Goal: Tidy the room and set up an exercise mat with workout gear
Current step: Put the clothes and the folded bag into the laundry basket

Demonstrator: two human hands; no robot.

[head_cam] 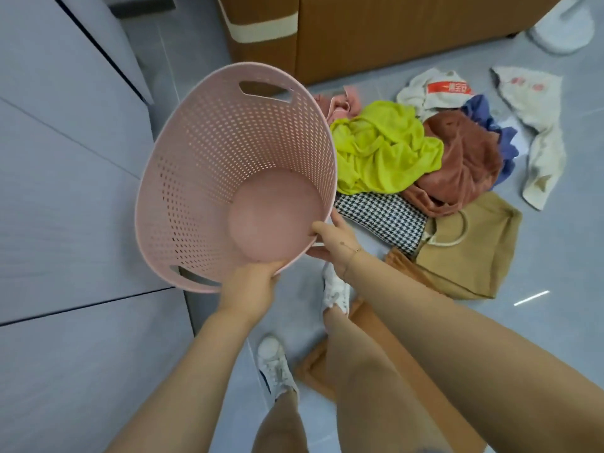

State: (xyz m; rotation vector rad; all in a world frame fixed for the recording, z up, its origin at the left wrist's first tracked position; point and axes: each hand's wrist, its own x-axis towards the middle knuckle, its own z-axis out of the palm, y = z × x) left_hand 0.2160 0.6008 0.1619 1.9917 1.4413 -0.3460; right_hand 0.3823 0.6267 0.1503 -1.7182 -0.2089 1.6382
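Note:
I hold a pink perforated laundry basket (202, 165) in front of me, tilted so its empty inside faces me. My left hand (251, 286) grips its near rim from below. My right hand (336, 243) grips the rim on the right side, thumb inside. To the right on the floor lies a heap of clothes: a lime-green garment (385, 148), a rust-brown one (464, 161), a houndstooth piece (382, 220), a tan tote bag (470, 250), a blue cloth (500, 132) and white cloths (539, 125).
Grey cabinet fronts (65, 191) fill the left. A brown sofa (376, 31) stands at the back, with a white fan base (562, 34) beside it. An orange cloth (366, 325) lies under my feet in white shoes (274, 364).

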